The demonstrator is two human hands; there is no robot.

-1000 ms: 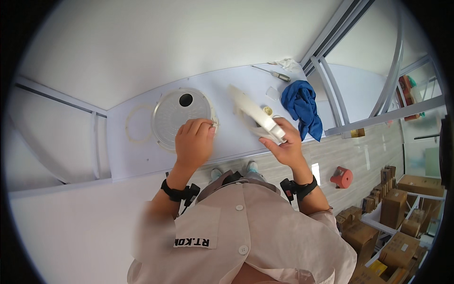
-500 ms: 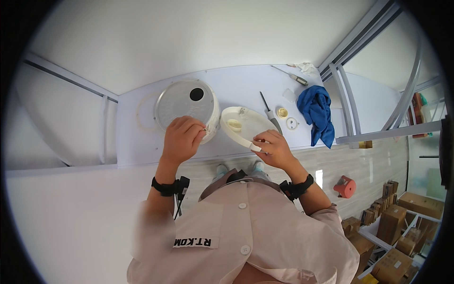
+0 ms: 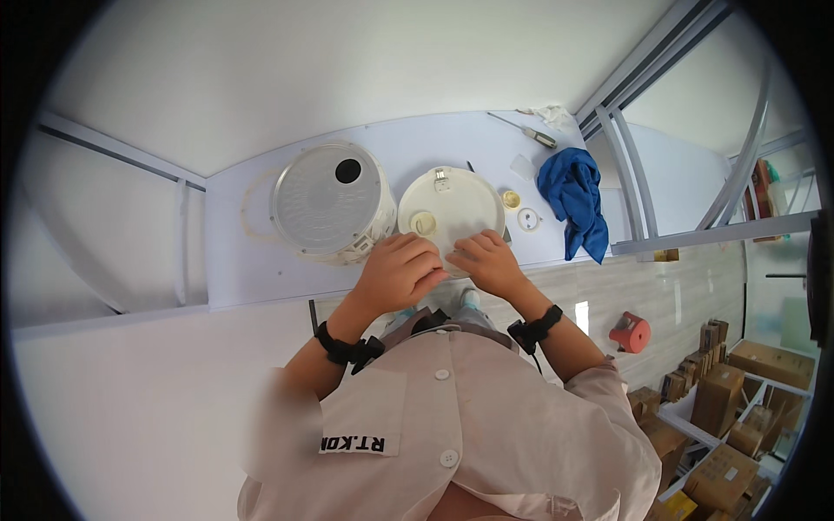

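A round cream-white cover (image 3: 465, 213) with a raised rim lies at the near edge of the table. A small metal fitting (image 3: 442, 180) sits at its far side, and a short round collar (image 3: 423, 223) stands at its left. My left hand (image 3: 401, 271) is over the cover's near-left rim, fingers bent and pressed together; what they hold, if anything, is hidden. Opposite it, my right hand (image 3: 488, 262) has its fingers curled on the near-right rim. To the left stands a white drum-shaped housing (image 3: 326, 200) with a clear top and a black disc (image 3: 348, 171).
Right of the cover lie a small yellowish ring-shaped part (image 3: 511, 200), a white ring (image 3: 528, 220) and a blue cloth (image 3: 573, 195). A screwdriver (image 3: 534, 135) lies behind them. A metal frame (image 3: 630, 182) borders the table's right side; a red stool (image 3: 632, 333) stands on the floor.
My left hand has left the drum's rim and moved right to the cover's near edge. The cover has turned and now lies flatter, covering most of a dark-shafted tool beside it.
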